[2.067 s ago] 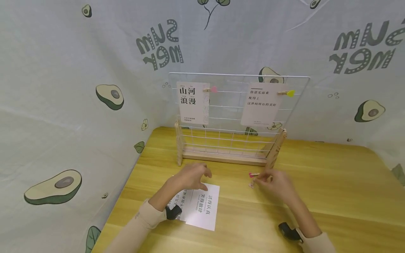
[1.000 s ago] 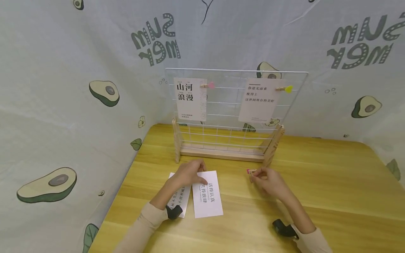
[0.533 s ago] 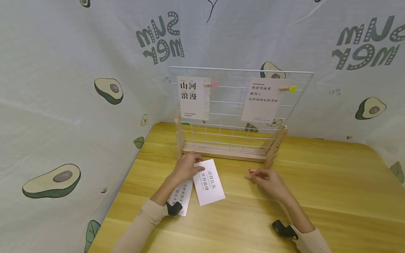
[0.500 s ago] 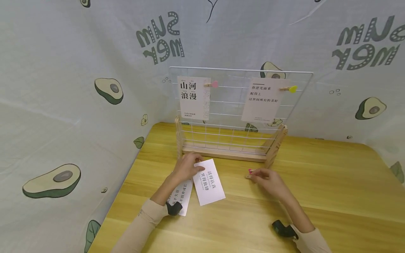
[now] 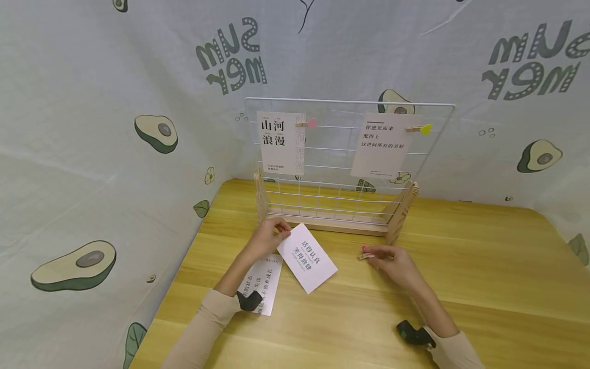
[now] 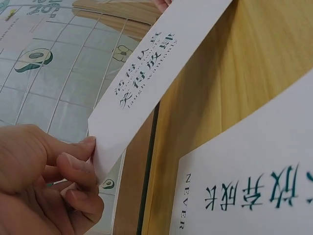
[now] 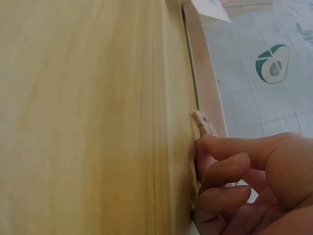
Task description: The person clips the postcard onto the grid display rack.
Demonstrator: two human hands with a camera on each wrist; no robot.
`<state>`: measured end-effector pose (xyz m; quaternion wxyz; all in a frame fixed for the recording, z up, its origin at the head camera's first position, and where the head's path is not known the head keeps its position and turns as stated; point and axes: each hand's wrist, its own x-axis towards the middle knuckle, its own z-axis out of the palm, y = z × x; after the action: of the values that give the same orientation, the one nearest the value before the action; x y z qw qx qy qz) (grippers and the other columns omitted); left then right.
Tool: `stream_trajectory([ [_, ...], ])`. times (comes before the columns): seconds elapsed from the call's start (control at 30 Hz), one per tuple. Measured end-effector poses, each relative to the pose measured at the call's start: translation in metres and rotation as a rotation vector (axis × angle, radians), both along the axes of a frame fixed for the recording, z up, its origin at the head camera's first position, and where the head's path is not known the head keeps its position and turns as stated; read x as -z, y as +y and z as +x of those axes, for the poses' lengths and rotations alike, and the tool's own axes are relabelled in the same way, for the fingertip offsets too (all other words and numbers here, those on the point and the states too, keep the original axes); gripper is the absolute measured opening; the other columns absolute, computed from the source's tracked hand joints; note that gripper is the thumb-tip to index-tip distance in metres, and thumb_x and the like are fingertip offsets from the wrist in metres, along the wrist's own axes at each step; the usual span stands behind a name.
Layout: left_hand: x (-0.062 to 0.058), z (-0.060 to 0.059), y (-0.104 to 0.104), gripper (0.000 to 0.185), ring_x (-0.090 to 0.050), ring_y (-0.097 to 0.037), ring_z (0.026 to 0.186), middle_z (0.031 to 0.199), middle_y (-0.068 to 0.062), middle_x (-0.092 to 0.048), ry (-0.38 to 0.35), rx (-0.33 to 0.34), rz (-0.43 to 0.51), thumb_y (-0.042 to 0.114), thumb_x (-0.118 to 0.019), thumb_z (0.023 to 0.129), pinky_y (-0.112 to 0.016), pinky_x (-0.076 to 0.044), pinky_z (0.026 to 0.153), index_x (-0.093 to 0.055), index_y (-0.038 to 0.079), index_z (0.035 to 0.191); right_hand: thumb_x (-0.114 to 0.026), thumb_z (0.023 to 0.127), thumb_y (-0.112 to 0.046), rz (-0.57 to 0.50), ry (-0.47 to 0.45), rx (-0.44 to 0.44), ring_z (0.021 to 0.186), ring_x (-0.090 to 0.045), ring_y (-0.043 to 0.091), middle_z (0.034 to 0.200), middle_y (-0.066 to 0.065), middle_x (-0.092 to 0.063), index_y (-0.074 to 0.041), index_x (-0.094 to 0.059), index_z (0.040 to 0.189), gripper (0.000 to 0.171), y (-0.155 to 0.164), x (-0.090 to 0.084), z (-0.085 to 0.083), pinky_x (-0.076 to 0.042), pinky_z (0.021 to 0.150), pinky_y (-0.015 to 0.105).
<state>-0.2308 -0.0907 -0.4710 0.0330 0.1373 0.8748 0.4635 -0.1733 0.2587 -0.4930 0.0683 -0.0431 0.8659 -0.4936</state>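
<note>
One card [image 5: 307, 258] corner off table [image 5: 484, 266]

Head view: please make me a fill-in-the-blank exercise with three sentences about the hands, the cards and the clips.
1. The left hand pinches a white ____ by its corner.
2. The right hand holds a small wooden ____ against the table.
3. The number of cards clipped to the wire grid is ____.

Missing words: card; clip; two

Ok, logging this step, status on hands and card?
Left hand pinches card corner, lifted. Right hand pinches clothespin on table. Nothing in the way.
</note>
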Motion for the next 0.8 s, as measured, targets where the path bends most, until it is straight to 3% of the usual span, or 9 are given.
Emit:
stream_trajectory([
  [0.13, -0.002, -0.002, -0.003, 0.007, -0.065, -0.017, 0.085, 0.100, -0.013, -0.068, 0.019, -0.060, 0.078, -0.001, -0.068, 0.096, -0.019, -0.052, 0.069, -0.071, 0.002, 0.101, -0.068, 0.100, -0.013, -0.016, -0.034, 0.024, 0.054, -0.049, 0.003, 0.088, 0.017, -0.073, 0.004, -0.068, 0.130, 0.034, 0.000, 0.000, 0.000, -0.041, 0.049, 0.021],
  [0.23, -0.004, -0.003, -0.005, 0.008, -0.061, -0.015, 0.078, 0.100, -0.014, -0.067, 0.030, -0.092, 0.155, -0.002, -0.068, 0.096, -0.016, -0.050, 0.063, -0.071, 0.000, 0.103, -0.067, 0.101, -0.014, -0.028, -0.045, 0.033, 0.048, -0.045, 0.007, 0.065, 0.006, -0.058, 0.005, -0.066, 0.132, 0.036, 0.001, 0.002, -0.001, -0.036, 0.045, 0.023],
  [0.4, -0.007, -0.006, -0.007, 0.008, -0.046, -0.010, 0.051, 0.095, -0.017, -0.064, 0.009, -0.138, 0.319, -0.003, -0.066, 0.097, -0.018, -0.038, 0.043, -0.069, -0.003, 0.105, -0.064, 0.103, -0.014, -0.017, -0.044, 0.057, 0.047, -0.045, 0.007, 0.067, 0.003, -0.060, 0.006, -0.065, 0.130, 0.034, 0.004, 0.006, -0.004, -0.034, 0.045, 0.022],
  [0.63, -0.011, -0.007, -0.012, 0.011, -0.047, -0.009, 0.047, 0.095, -0.014, -0.065, 0.063, -0.257, 0.508, 0.001, -0.065, 0.099, -0.020, -0.040, 0.045, -0.068, -0.002, 0.110, -0.064, 0.104, -0.019, 0.027, -0.037, 0.088, 0.047, -0.047, 0.007, 0.074, 0.001, -0.066, 0.005, -0.068, 0.125, 0.032, 0.003, 0.008, -0.007, -0.034, 0.043, 0.022],
  [0.8, -0.014, -0.008, -0.012, 0.013, -0.049, -0.016, 0.045, 0.098, -0.016, -0.063, 0.120, -0.308, 0.590, 0.001, -0.065, 0.100, -0.019, -0.039, 0.044, -0.068, -0.004, 0.111, -0.064, 0.104, -0.021, 0.021, -0.041, 0.094, 0.047, -0.047, 0.008, 0.076, 0.002, -0.067, 0.005, -0.068, 0.123, 0.033, 0.004, 0.010, -0.007, -0.035, 0.044, 0.023],
])
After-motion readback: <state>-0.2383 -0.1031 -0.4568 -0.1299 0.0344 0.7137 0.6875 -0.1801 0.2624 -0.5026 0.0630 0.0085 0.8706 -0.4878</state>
